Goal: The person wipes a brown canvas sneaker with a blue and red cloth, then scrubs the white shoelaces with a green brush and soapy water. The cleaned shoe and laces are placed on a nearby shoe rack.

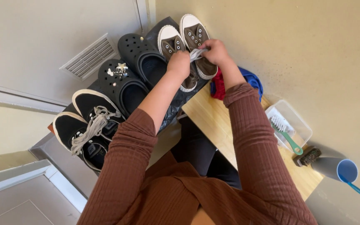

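Your left hand [179,64] and right hand [216,51] meet over a pair of brown sneakers [196,35], low canvas shoes with white rubber toe caps, white soles and rows of metal eyelets. Your right fingers [208,51] are pinched together on a pale grey lace [196,54], which stretches across to your left hand; the left fingers curl in against the nearer shoe, though you cannot tell whether they grip the lace or only press the shoe. The two brown sneakers lie directly under and just beyond your fingers, toes pointing away from you. Left of your left hand sit two dark clogs [132,68], one decorated with small charms including a star, and further left and nearer to you two black sneakers [88,125] with white trim and loose white laces. That makes six shoes in three pairs. Just below your right wrist lies a red and blue cloth [253,81] on the wooden counter [213,118]. Well to the right of your fingers a clear tray [303,129] holds one green-handled brush [286,133].
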